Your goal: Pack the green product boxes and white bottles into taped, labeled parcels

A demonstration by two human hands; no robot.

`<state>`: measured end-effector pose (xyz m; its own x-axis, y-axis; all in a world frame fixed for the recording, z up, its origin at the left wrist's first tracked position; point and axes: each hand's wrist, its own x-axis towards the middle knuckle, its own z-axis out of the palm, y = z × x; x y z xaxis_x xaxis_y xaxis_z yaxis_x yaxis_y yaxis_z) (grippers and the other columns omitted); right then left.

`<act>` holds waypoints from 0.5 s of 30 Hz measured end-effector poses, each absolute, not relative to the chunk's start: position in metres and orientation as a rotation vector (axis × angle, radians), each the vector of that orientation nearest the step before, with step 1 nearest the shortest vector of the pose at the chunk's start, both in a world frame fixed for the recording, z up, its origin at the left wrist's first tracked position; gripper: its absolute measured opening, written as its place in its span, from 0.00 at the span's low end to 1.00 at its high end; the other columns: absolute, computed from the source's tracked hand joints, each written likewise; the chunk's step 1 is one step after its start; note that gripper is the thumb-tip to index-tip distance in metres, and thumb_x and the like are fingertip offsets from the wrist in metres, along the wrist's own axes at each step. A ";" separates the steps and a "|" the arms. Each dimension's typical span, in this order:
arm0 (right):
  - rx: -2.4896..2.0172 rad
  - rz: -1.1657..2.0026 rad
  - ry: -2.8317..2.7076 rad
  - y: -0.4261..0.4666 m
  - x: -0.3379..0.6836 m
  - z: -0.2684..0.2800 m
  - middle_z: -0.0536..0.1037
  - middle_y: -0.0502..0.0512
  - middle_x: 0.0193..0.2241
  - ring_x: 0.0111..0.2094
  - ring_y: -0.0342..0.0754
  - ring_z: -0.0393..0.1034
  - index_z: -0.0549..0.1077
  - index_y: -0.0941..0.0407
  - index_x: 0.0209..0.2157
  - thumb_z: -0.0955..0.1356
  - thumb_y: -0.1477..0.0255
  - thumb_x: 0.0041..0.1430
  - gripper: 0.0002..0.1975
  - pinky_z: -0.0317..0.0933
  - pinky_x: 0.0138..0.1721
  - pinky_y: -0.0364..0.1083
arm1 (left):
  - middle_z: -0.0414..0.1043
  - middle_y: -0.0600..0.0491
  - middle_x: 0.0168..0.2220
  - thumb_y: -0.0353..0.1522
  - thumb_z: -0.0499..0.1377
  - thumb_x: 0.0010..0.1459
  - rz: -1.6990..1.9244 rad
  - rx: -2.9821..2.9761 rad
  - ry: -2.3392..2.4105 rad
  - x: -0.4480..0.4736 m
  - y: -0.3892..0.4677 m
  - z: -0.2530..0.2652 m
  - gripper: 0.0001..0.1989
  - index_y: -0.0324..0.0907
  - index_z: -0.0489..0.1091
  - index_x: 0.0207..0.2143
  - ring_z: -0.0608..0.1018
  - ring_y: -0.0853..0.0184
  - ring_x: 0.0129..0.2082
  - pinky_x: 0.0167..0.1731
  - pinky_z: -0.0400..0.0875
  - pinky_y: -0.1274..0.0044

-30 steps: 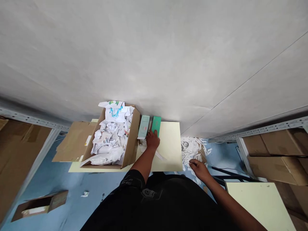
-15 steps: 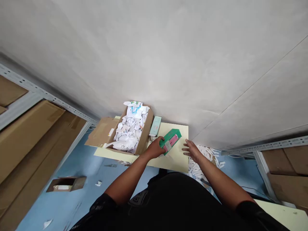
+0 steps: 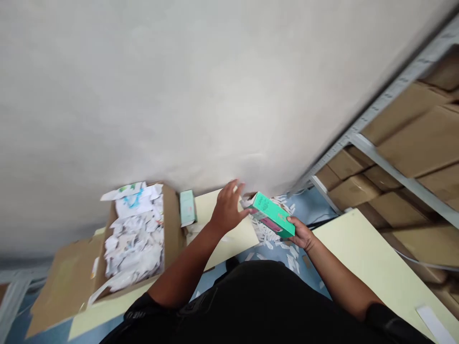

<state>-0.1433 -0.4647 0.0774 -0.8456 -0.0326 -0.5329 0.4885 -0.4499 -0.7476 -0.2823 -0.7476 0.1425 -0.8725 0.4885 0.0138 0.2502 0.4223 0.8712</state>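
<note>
A green carton with a pink panel (image 3: pixel 272 215) is in my right hand (image 3: pixel 300 234), gripped at its near right end and tilted above the floor between two tables. My left hand (image 3: pixel 229 205) is raised with its fingers spread, close to the carton's far left end; it does not look closed on it. A paler green carton (image 3: pixel 187 208) stands on the cream table (image 3: pixel 229 243), left of my left hand. Beside that carton is a large open cardboard box (image 3: pixel 172 224) full of crumpled white paper (image 3: pixel 136 239).
White paper strips (image 3: pixel 267 234) are heaped below the green carton and scattered on the blue floor. A second cream table (image 3: pixel 380 267) is at the right, with a white strip (image 3: pixel 435 322) on it. Metal shelving (image 3: pixel 387 165) holds brown boxes (image 3: pixel 358 191). A grey wall (image 3: pixel 215 95) rises behind.
The green carton has passed from my left hand to my right and moved right, off the table. My left hand has opened. The view has turned right, bringing in the second table.
</note>
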 end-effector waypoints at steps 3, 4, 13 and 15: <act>0.662 -2.713 1.353 -0.447 -0.092 0.084 0.84 0.59 0.45 0.47 0.59 0.79 0.76 0.53 0.51 0.73 0.58 0.52 0.25 0.70 0.53 0.59 | 0.58 0.38 0.68 0.48 0.68 0.56 1.786 0.449 1.997 -0.255 -0.676 0.134 0.46 0.49 0.51 0.70 0.71 0.49 0.62 0.54 0.73 0.58; 0.632 -2.809 1.368 -0.440 -0.075 0.085 0.83 0.58 0.48 0.50 0.59 0.77 0.76 0.52 0.53 0.74 0.59 0.52 0.26 0.68 0.55 0.59 | 0.60 0.38 0.67 0.48 0.67 0.57 1.769 0.464 1.764 -0.241 -0.650 0.131 0.45 0.50 0.50 0.70 0.74 0.52 0.59 0.50 0.76 0.60; 1.262 -1.923 2.695 -0.306 0.095 0.049 0.70 0.59 0.64 0.66 0.64 0.61 0.72 0.50 0.62 0.75 0.74 0.38 0.44 0.52 0.68 0.62 | 0.77 0.51 0.49 0.27 0.72 0.40 1.331 1.181 1.542 -0.096 -0.412 0.104 0.38 0.44 0.65 0.56 0.79 0.58 0.46 0.50 0.73 0.66; 1.498 -1.744 2.734 -0.273 0.134 0.044 0.70 0.61 0.61 0.59 0.61 0.68 0.72 0.51 0.62 0.74 0.73 0.42 0.41 0.58 0.65 0.60 | 0.76 0.51 0.50 0.26 0.71 0.41 1.213 1.334 1.514 -0.067 -0.363 0.097 0.38 0.44 0.64 0.56 0.78 0.58 0.48 0.50 0.73 0.67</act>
